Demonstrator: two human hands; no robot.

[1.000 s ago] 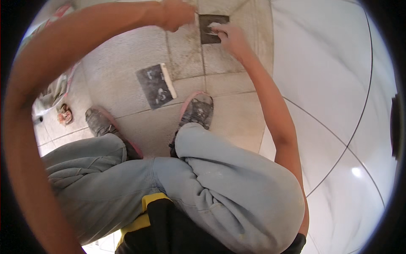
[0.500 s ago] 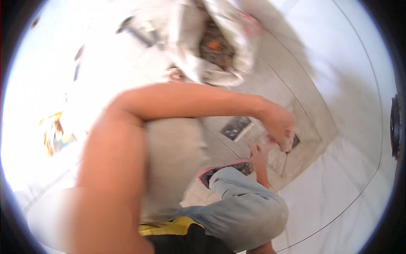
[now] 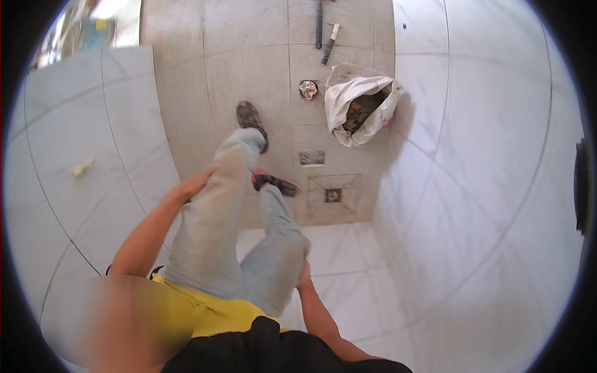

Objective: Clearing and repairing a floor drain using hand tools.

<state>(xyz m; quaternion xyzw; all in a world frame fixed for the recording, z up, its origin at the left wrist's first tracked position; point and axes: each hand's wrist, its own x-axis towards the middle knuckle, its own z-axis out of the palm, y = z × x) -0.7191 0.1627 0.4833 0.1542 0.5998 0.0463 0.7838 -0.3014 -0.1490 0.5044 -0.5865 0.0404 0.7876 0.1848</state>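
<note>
My left hand point(image 3: 199, 181) lies against the side of my left trouser leg point(image 3: 214, 205) near the knee, fingers stretched along the cloth and holding nothing I can see. At the outer side of my bent right knee is my right hand point(image 3: 304, 275), its fingers mostly hidden by the leg. Past my shoes, a square floor drain point(image 3: 333, 195) sits among cut tiles. Beside it lies a small dark rectangular piece or recess with a pale edge point(image 3: 311, 159). Both hands are well apart from these.
An open white sack point(image 3: 341, 109) of rubble stands by the right wall point(image 3: 479, 143). Beyond it lie a hammer point(image 3: 319, 28) and a second handled tool point(image 3: 330, 46). A crumpled wad point(image 3: 308, 90) fills a floor hole. Something yellowish point(image 3: 83, 168) is on the left wall.
Both hands have left the floor by the drain and come back to my legs. I have risen from a crouch, and the view now takes in more floor.
</note>
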